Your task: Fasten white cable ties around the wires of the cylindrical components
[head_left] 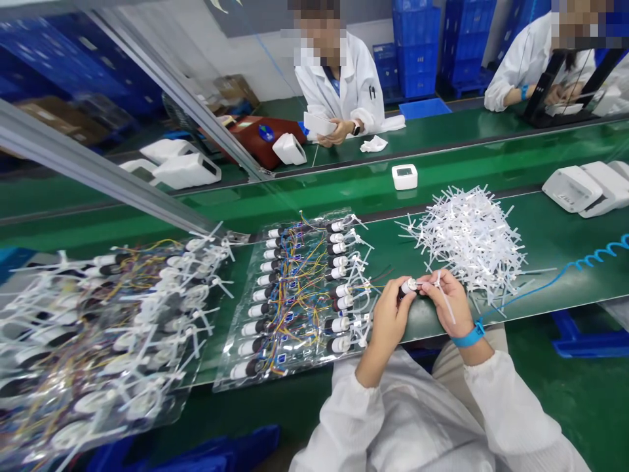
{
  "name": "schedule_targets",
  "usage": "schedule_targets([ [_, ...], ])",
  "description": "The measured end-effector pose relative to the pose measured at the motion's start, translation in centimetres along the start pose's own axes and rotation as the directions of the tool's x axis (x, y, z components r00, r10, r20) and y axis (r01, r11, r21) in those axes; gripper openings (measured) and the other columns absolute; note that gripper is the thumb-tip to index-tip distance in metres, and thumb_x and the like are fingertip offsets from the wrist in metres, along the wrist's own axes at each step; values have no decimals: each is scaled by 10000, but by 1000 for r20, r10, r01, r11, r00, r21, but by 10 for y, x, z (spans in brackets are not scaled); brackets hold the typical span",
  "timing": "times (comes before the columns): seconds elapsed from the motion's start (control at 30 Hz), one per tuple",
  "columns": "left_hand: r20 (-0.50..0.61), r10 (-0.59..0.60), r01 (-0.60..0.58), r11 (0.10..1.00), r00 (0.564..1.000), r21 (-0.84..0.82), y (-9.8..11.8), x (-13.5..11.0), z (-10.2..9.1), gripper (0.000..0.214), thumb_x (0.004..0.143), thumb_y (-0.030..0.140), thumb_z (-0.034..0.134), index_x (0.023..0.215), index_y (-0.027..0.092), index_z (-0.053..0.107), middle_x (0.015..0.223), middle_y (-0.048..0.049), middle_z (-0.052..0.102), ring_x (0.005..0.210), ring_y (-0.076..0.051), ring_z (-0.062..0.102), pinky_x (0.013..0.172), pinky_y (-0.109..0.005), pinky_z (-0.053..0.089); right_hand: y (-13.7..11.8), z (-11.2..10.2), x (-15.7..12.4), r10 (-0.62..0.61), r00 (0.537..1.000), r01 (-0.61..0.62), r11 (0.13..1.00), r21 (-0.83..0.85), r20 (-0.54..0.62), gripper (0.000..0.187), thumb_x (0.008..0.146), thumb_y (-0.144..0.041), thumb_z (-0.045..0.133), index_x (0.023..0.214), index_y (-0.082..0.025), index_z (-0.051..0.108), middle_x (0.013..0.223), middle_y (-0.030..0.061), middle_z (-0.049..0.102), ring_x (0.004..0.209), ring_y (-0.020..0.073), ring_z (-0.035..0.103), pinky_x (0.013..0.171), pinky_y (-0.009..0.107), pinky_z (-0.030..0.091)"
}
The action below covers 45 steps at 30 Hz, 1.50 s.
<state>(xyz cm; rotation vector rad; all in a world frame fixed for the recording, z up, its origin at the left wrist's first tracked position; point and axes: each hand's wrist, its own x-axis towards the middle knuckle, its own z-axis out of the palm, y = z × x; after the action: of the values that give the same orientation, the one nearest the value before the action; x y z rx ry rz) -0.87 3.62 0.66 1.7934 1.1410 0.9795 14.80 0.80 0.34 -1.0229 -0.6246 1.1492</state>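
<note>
My left hand (390,316) is closed round a small white-and-black cylindrical motor unit (409,287), with thin wires trailing left from it. Close beside it, my right hand (452,307) pinches a white tube piece (445,298) whose long arm hangs down below the fingers. Its inner end is at the motor unit's tip; whether the two are joined I cannot tell. Behind my right hand rises a heap of white tube pieces (472,239). To the left, a clear plastic tray (307,354) carries rows of similar motor units with coloured wires, several fitted with white tubes.
Stacked trays of tubed units (113,328) lie at far left. A blue coiled cord (602,252) runs to my wristband. White housings (572,189) stand at right, and a small white device (405,176) sits ahead. Two people work across the green bench, beyond a metal post (181,85).
</note>
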Motion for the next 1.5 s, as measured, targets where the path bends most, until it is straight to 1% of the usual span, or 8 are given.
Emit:
schedule_targets([
  [0.13, 18, 24, -25, 1000, 1000, 13, 2, -2, -1, 255, 1137, 326, 540, 1318, 248, 701, 1294, -100, 763, 1212, -256, 721, 1045, -362, 554, -1, -1, -2, 4, 1000, -4, 1000, -18, 24, 368, 827, -421, 950, 878, -259, 624, 948, 22, 816, 804, 193, 706, 831, 358, 597],
  [0.33, 44, 32, -34, 999, 999, 34, 7, -9, -6, 234, 1146, 311, 520, 1277, 233, 698, 1204, -84, 747, 1137, -241, 706, 1002, -345, 535, -3, -4, -4, -3, 997, 7, 999, -47, 83, 339, 841, -384, 954, 855, -259, 639, 919, 3, 808, 796, 182, 699, 818, 333, 571],
  [0.5, 57, 25, -26, 999, 998, 30, 8, -16, -9, 238, 1154, 304, 503, 1290, 230, 683, 1164, -78, 733, 1089, -228, 698, 984, -335, 530, -3, -7, -5, 8, 993, 4, 995, -97, 116, 314, 866, -403, 932, 857, -265, 650, 902, 0, 788, 795, 193, 707, 818, 350, 583],
  [0.63, 53, 20, -23, 998, 998, 54, 7, -15, -9, 229, 1149, 294, 502, 1264, 228, 688, 1154, -80, 741, 1083, -235, 702, 972, -340, 541, -1, -8, -4, 5, 995, 11, 987, -163, 98, 271, 861, -423, 924, 940, -273, 713, 914, 12, 793, 792, 207, 722, 810, 361, 603],
  [0.8, 48, 27, -31, 996, 998, 85, 6, -13, -8, 230, 1149, 273, 501, 1271, 233, 692, 1173, -79, 747, 1103, -234, 710, 971, -330, 550, 1, -9, -5, 2, 996, 18, 973, -230, 89, 243, 902, -418, 888, 1070, -279, 781, 944, 28, 795, 802, 218, 737, 816, 366, 605],
  [1.03, 38, 43, -47, 995, 998, 94, 9, -13, -8, 233, 1148, 253, 517, 1294, 232, 697, 1192, -81, 747, 1125, -231, 712, 988, -319, 554, 0, -11, -5, 8, 999, 8, 946, -324, 48, 208, 897, -412, 902, 996, -272, 784, 937, 28, 791, 863, 240, 737, 838, 365, 583],
  [1.3, 89, 35, -42, 996, 995, 79, 10, -10, -12, 239, 1141, 240, 539, 1303, 235, 715, 1184, -77, 756, 1102, -228, 721, 989, -318, 560, -2, -12, -4, -12, 999, 30, 929, -369, 49, 170, 894, -370, 883, 997, -277, 784, 981, 24, 797, 909, 245, 738, 868, 365, 568],
  [1.5, 96, 63, -71, 994, 993, 78, 7, -11, -12, 237, 1131, 202, 560, 1298, 234, 725, 1198, -73, 766, 1118, -221, 724, 1009, -311, 558, -8, -12, -5, -16, 998, 37, 905, -425, 54, 136, 891, -360, 865, 963, -270, 791, 949, 19, 791, 860, 233, 720, 820, 352, 551],
])
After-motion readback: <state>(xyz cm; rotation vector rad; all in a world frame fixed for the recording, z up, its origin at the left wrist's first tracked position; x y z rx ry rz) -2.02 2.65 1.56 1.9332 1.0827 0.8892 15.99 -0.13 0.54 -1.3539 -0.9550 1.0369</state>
